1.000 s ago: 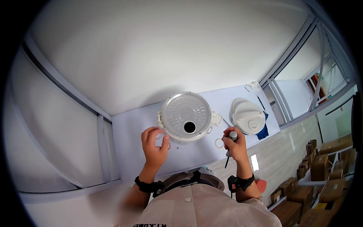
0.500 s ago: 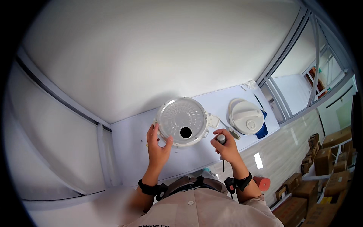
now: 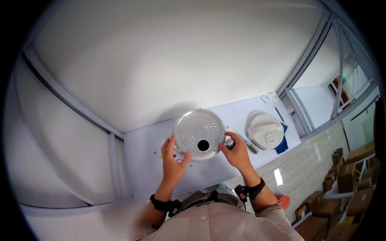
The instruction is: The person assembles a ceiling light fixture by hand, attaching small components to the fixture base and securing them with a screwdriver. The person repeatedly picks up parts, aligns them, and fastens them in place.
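A round silvery-white lid plate (image 3: 199,132) with a dark hole near its front lies on the white table (image 3: 144,160). My left hand (image 3: 173,158) grips its left rim, thumb on the front edge. My right hand (image 3: 237,152) touches the plate's right rim and holds a screwdriver; its grey handle end (image 3: 229,143) shows between my fingers. A white cooker lid (image 3: 264,130) rests further right on a blue cloth (image 3: 282,143).
A second tool with a dark handle (image 3: 250,147) lies between the plate and the white lid. Small screws (image 3: 157,154) sit on the table left of my left hand. Stacked cardboard boxes (image 3: 350,168) stand on the floor at the right.
Both hands moved in onto the round plate; my left hand now grips its rim, and my right hand brought the screwdriver up to the plate's right edge.
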